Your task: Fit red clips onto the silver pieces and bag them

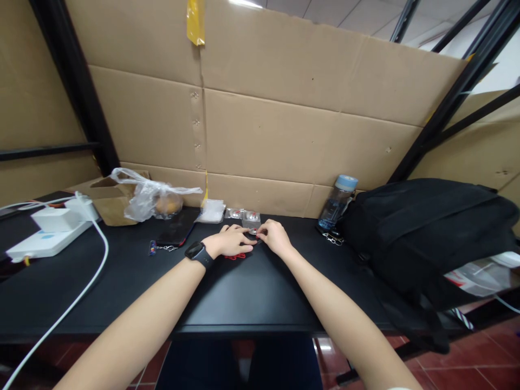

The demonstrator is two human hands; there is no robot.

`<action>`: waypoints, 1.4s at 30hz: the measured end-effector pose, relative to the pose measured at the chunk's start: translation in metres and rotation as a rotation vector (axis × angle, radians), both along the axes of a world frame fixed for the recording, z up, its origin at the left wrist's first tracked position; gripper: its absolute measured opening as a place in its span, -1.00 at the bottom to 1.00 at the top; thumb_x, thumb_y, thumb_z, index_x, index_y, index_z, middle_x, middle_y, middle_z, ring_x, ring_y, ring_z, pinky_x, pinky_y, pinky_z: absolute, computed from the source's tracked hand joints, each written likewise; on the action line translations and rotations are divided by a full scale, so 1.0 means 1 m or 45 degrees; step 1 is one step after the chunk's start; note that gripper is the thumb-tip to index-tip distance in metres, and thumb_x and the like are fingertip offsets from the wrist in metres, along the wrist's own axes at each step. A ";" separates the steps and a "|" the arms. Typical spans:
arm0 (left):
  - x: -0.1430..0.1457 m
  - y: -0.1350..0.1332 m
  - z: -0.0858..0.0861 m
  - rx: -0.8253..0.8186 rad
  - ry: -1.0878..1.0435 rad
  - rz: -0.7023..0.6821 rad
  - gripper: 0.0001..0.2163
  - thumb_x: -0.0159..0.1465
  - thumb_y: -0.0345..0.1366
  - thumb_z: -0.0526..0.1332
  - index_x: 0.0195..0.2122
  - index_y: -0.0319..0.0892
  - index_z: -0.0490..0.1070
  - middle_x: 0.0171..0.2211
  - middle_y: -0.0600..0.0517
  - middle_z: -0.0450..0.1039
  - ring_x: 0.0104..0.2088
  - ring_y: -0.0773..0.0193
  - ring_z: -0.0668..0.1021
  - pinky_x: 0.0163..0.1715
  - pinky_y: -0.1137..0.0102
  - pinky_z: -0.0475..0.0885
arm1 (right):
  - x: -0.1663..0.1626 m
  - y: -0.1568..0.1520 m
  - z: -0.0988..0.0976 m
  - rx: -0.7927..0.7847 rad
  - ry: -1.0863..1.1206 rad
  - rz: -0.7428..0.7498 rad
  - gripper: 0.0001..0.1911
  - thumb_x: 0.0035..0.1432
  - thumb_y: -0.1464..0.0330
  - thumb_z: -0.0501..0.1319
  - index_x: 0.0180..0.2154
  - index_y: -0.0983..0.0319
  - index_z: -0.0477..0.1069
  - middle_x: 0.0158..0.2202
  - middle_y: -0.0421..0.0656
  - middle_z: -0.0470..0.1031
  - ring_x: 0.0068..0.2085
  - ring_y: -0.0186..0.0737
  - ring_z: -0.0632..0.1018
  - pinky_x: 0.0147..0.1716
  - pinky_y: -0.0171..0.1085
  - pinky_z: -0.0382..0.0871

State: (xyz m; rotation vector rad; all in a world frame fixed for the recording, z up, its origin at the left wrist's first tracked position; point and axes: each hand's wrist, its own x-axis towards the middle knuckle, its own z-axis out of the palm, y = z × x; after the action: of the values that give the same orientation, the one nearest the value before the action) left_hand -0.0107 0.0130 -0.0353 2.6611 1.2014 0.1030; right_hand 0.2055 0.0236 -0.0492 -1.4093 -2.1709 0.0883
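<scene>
Silver thing (252, 232) is mid-desk btwn both hands. L hand (233, 241): palm down, fingers loosely spread, red cord (234, 257) poking out below. R hand (275, 236): fingertips nearly pinched, can't tell if gripping. IMO steady w/ L, light touch w/ R. Small packs (251, 218) crowd just behind; phone (176, 230) L, bottle (336, 205) R, both well apart.

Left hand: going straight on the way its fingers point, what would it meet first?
Probably the small shiny item, with the right hand just beyond; depth there is unclear.
</scene>
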 end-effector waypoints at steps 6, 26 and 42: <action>0.002 -0.001 -0.002 -0.028 -0.049 -0.053 -0.66 0.36 0.09 0.06 0.10 0.35 0.46 0.39 0.09 0.13 0.33 -0.18 0.17 0.21 -0.17 0.03 | -0.005 -0.002 0.000 0.090 -0.049 -0.171 -0.85 0.08 0.37 0.41 -0.34 0.16 0.45 -0.27 -0.21 0.45 -0.29 -0.26 0.48 -0.34 -0.33 0.21; 0.000 0.022 0.002 0.365 -0.323 -0.023 -0.83 0.17 -0.31 0.35 -0.19 -0.03 0.54 -0.12 0.03 0.59 -0.01 0.08 0.53 -0.01 0.26 0.31 | 0.039 0.003 0.009 -0.081 -0.001 0.213 -0.75 -0.03 0.49 0.42 -0.24 0.18 0.55 -0.24 -0.21 0.48 -0.31 -0.32 0.45 -0.26 -0.36 0.28; 0.007 0.036 -0.023 -0.163 -1.101 0.428 -0.78 0.12 -0.20 0.35 -0.25 -0.14 0.43 -0.42 0.05 0.61 -0.35 0.20 0.62 -0.26 0.39 0.43 | 0.031 0.008 -0.001 -0.457 0.935 0.142 -0.67 -0.02 0.38 0.32 -0.18 0.17 0.32 -0.52 -0.31 0.54 -0.56 -0.33 0.45 -0.51 -0.38 0.30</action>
State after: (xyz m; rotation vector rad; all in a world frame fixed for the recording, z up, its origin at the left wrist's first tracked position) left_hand -0.0042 0.0492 -0.0581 1.8947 1.2302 1.0549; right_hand 0.2369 0.0320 -0.0503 -1.1693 -1.6473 0.9233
